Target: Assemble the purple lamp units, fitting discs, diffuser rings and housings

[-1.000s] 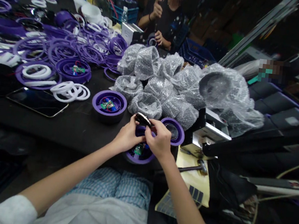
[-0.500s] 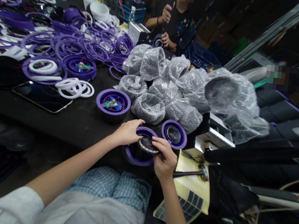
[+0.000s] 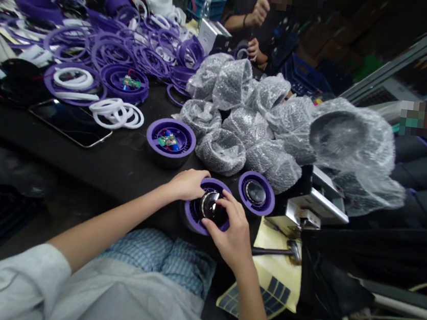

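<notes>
A round purple housing (image 3: pixel 193 221) with a dark outer wall lies before me at the table's front edge. My left hand (image 3: pixel 189 184) grips its upper left rim, thumb reaching inside. Within it sits a glossy black disc (image 3: pixel 208 206) with a silvery edge, tilted, and my right hand (image 3: pixel 234 230) has its fingers and thumb around it. Just right stands a second purple housing (image 3: pixel 271 197), with a similar black disc in its middle. Farther left, a third purple housing (image 3: pixel 151 135) shows a green circuit board (image 3: pixel 168 140) and wires inside.
Bubble-wrapped pieces (image 3: pixel 246 128) are heaped behind the housings. To the right are a metal fixture (image 3: pixel 318 203) and a hammer (image 3: pixel 294 252) on yellow paper (image 3: pixel 266 238). A phone (image 3: pixel 73 123), white rings (image 3: pixel 116 114) and purple rings (image 3: pixel 113 53) lie left. A person (image 3: pixel 259 26) works opposite.
The black disc has turned and dropped into the housing, its shiny face now showing. My right hand has shifted its fingers around it, thumb now at the near rim. The camera view has shifted slightly.
</notes>
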{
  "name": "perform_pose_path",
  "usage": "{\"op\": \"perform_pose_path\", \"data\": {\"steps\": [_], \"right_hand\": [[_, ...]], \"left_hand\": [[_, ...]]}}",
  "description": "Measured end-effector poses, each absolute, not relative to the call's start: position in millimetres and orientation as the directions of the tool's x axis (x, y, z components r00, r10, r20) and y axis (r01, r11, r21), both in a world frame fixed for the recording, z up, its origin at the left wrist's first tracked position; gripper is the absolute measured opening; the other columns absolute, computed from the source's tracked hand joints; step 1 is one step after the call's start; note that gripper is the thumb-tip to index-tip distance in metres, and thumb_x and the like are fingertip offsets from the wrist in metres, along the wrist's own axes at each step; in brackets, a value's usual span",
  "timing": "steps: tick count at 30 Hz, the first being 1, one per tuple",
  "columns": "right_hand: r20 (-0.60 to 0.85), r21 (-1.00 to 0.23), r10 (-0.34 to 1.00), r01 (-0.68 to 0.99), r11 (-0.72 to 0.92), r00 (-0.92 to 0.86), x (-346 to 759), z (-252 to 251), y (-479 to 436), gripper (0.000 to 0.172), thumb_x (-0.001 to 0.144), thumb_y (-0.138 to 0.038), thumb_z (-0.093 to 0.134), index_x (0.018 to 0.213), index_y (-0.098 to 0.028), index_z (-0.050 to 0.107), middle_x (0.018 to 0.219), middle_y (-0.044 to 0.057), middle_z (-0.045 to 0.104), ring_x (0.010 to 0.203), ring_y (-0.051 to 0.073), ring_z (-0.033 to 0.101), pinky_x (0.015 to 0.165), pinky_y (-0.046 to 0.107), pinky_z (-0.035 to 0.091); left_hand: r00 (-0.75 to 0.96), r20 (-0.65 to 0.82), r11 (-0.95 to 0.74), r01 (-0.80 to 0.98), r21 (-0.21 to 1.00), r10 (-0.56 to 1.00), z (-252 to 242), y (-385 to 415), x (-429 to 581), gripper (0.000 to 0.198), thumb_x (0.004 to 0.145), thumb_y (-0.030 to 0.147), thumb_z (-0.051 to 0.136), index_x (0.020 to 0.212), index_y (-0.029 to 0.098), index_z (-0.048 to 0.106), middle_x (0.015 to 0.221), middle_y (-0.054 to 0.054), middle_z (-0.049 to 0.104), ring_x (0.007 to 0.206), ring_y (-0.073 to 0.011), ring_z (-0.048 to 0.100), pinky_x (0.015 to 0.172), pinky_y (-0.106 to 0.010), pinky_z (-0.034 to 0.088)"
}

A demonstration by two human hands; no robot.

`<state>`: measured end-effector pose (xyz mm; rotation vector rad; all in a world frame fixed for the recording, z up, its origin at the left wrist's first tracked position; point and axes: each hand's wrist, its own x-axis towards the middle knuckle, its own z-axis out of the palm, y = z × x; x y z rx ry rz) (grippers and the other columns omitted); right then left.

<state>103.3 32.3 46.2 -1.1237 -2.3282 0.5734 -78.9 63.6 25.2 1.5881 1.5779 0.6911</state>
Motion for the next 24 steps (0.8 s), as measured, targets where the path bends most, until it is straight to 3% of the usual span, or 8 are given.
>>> {"op": "perform_pose_path", "data": {"steps": [4,9,15,24], "right_hand": [[0.154,-0.540,0.759,0.590,0.601,-0.632,99,54,42,0.050,0.072,-0.026,0.067,0.118,-0.016,0.049,0.119,0.010,0.056,0.112,0.023,0.049,0.097,0.041,0.041],[0.176,-0.494,0.758,0.609,0.620,-0.628,98,49,44,0.046,0.074,-0.030,0.065,0.117,-0.016,0.053,0.118,0.011,0.058,0.109,0.024,0.052,0.096,0.042,0.042],[0.138,-0.526,0.808,0.649,0.550,-0.573,99,47,41,0.045,0.077,-0.033,0.061,0.119,-0.019,0.052,0.117,0.011,0.059,0.108,0.024,0.054,0.095,0.043,0.043],[0.110,-0.516,0.851,0.702,0.491,-0.514,98,49,38,0.045,0.075,-0.032,0.063,0.117,-0.020,0.054,0.119,0.010,0.058,0.109,0.025,0.054,0.096,0.045,0.043]], "left_hand": [[0.087,-0.074,0.038,0.363,0.931,0.993,24,64,-80,0.044,0.058,0.016,0.063,0.102,0.016,0.061,0.108,-0.010,0.066,0.103,-0.0270,0.059,0.092,-0.037,0.043],[-0.073,0.005,-0.003,0.036,0.999,0.997,23,45,-95,0.052,0.064,0.009,0.049,0.116,0.013,0.048,0.123,-0.010,0.056,0.113,-0.0177,0.053,0.097,-0.031,0.041],[-0.318,-0.135,-0.020,-0.442,0.897,0.938,-5,12,-106,0.027,0.069,0.019,0.055,0.095,0.014,0.059,0.094,-0.006,0.067,0.092,-0.0187,0.062,0.087,-0.033,0.045],[-0.334,-0.145,-0.035,-0.479,0.877,0.931,-30,6,-105,0.021,0.070,0.023,0.057,0.089,0.013,0.059,0.082,-0.005,0.066,0.085,-0.0175,0.062,0.084,-0.032,0.046]]}}
